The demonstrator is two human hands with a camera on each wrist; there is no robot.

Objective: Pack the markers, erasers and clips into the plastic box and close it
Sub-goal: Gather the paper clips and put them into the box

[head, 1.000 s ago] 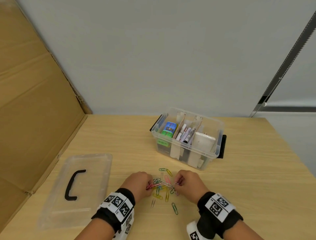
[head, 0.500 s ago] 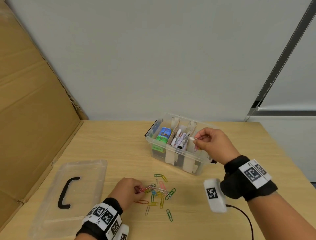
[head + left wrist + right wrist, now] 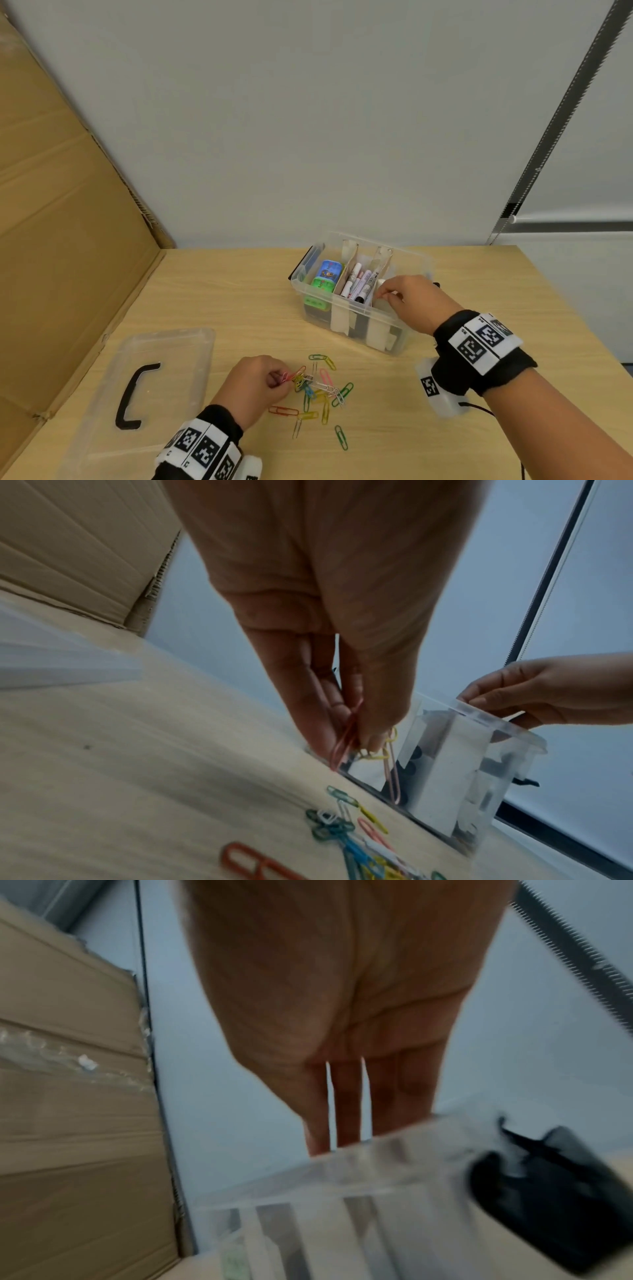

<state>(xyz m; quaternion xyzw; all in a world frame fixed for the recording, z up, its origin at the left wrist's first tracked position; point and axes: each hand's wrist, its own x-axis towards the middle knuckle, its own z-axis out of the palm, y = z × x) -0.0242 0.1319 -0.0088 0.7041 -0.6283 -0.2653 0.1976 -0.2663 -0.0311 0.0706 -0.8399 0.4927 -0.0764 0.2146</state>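
Paper clips (image 3: 317,390) scattered on the counter (image 3: 222,294), in a loose heap just in front of the near long wall of the plastic box (image 3: 356,323). Lies directly ahead of the left hand (image 3: 255,385), touching its fingertips; well apart from the right hand (image 3: 412,301), so nearer by far to the left. No common long axis in the heap: clips point every way, several overlapping or hooked together.

Left hand low over the counter, wrist toward the body, fingers curled and pointing right into the heap. Left grip closed in a pinch on a few clips: from the left wrist view, a pink clip (image 3: 342,746) held between thumb and fingers (image 3: 308,710), a yellow one and another pink one dangling beside it. Probably mid-gather, with the box up and to the right as the place to carry them.

Right hand over the rightmost compartment of the box, wrist outside the near wall, fingers bent down past the rim. Right grip: fingertips pinched together, but cannot tell whether anything is between them; the right wrist view is blurred.

Markers (image 3: 358,284) already upright-leaning in the middle compartment, erasers (image 3: 325,277) in the left one. Lid (image 3: 113,387) flat on the counter at far left, handle up, well apart from the box. Judged: clips remain, then closing.
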